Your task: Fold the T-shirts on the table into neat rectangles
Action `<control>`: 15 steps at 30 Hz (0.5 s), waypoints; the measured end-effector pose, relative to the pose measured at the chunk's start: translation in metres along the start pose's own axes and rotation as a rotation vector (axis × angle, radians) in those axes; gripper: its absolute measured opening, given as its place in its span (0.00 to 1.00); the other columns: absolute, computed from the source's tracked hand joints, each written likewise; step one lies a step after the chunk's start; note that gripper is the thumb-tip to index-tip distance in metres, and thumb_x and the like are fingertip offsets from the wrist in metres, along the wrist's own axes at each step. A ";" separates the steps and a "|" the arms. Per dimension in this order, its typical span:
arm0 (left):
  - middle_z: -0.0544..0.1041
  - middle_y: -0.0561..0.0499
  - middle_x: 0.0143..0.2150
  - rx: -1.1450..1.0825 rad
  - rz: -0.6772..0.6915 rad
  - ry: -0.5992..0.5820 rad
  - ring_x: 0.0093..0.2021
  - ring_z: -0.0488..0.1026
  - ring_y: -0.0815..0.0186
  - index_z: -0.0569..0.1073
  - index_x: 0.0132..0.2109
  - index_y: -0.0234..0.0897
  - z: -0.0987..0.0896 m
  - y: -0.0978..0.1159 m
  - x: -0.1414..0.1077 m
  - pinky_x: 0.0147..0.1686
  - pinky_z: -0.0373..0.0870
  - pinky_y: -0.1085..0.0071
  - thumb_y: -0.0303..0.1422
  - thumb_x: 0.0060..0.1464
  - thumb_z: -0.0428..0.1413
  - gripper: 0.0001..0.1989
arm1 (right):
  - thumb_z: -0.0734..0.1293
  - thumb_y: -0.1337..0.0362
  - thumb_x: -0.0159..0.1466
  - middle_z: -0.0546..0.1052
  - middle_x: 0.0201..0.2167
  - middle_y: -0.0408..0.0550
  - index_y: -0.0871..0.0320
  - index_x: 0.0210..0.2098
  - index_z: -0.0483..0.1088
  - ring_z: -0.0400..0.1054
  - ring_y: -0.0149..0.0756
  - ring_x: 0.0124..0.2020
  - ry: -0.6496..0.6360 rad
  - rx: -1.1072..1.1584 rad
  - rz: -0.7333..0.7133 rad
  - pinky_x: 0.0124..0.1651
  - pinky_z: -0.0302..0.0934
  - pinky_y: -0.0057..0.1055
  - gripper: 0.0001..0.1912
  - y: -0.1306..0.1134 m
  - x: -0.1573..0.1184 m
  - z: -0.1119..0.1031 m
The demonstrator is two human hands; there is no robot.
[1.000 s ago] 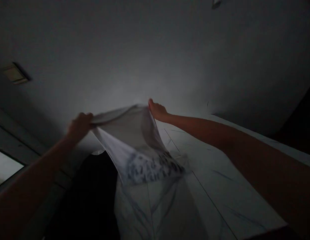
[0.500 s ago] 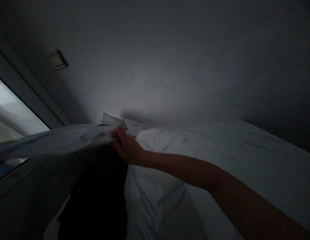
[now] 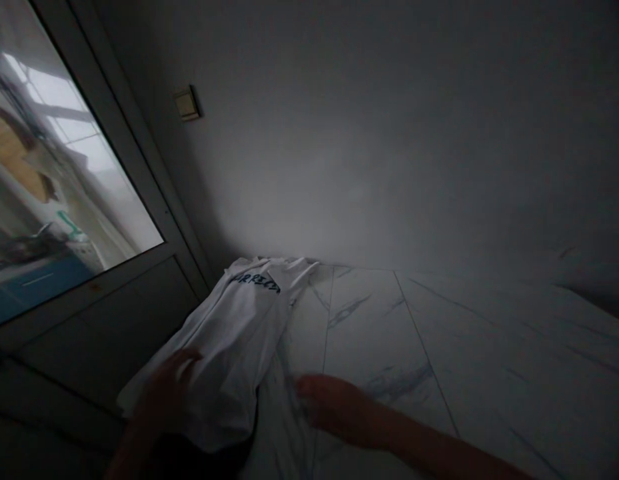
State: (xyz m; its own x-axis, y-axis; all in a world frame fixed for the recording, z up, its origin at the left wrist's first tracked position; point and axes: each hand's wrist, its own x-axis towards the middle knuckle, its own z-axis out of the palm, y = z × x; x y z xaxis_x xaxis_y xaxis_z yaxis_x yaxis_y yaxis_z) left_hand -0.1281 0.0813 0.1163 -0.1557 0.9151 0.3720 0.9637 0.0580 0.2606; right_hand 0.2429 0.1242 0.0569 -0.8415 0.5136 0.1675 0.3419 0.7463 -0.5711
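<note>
A white T-shirt (image 3: 234,327) with dark lettering near its far end lies stretched out along the left part of a marble-patterned surface (image 3: 374,327). Black cloth (image 3: 182,457) shows from under the shirt's near end. My left hand (image 3: 166,393) is over the shirt's near left part, thumb and fingers apart; whether it touches the fabric is unclear. To the right of the shirt, my right hand (image 3: 339,408) hovers above the marble pattern, apart from the shirt. Motion blurs its fingers, and nothing held shows in it.
A grey wall (image 3: 369,153) rises behind the surface and carries a light switch (image 3: 186,105). On the left stands a framed door (image 3: 154,220) with a glass pane. Through the glass, a blue cabinet (image 3: 49,283) and hanging items appear. The room is dim.
The white cloth, earlier stretched out in the air by my right hand, now lies flat over the black cloth. My right hand has let go and moved right and nearer; my left hand has come into view.
</note>
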 end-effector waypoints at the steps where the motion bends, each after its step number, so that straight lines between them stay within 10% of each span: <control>1: 0.81 0.53 0.46 -0.067 0.060 -0.050 0.48 0.77 0.61 0.76 0.41 0.45 0.017 0.021 0.006 0.51 0.73 0.67 0.33 0.58 0.50 0.10 | 0.64 0.61 0.65 0.70 0.61 0.54 0.58 0.60 0.66 0.63 0.41 0.62 0.035 -0.003 0.101 0.65 0.57 0.37 0.24 0.009 -0.014 -0.010; 9: 0.72 0.48 0.60 -0.333 0.595 -0.461 0.59 0.69 0.59 0.66 0.60 0.44 0.113 0.246 0.048 0.60 0.65 0.60 0.29 0.60 0.54 0.22 | 0.54 0.52 0.67 0.74 0.55 0.53 0.53 0.53 0.71 0.70 0.46 0.55 0.483 -0.189 0.558 0.59 0.65 0.44 0.23 0.105 -0.121 -0.057; 15: 0.62 0.45 0.66 -0.186 0.615 -0.435 0.62 0.65 0.52 0.56 0.68 0.55 0.187 0.306 0.064 0.58 0.65 0.52 0.34 0.61 0.55 0.30 | 0.54 0.50 0.65 0.70 0.60 0.58 0.56 0.51 0.74 0.67 0.52 0.58 0.731 -0.433 0.635 0.60 0.64 0.49 0.27 0.187 -0.177 -0.053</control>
State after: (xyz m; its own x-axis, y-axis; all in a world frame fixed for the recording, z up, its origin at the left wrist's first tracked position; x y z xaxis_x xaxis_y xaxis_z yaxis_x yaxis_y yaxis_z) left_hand 0.1976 0.2321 0.0531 0.5315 0.8378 0.1250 0.7911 -0.5437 0.2803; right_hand 0.4777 0.1952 -0.0373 -0.0490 0.8847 0.4637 0.8715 0.2647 -0.4128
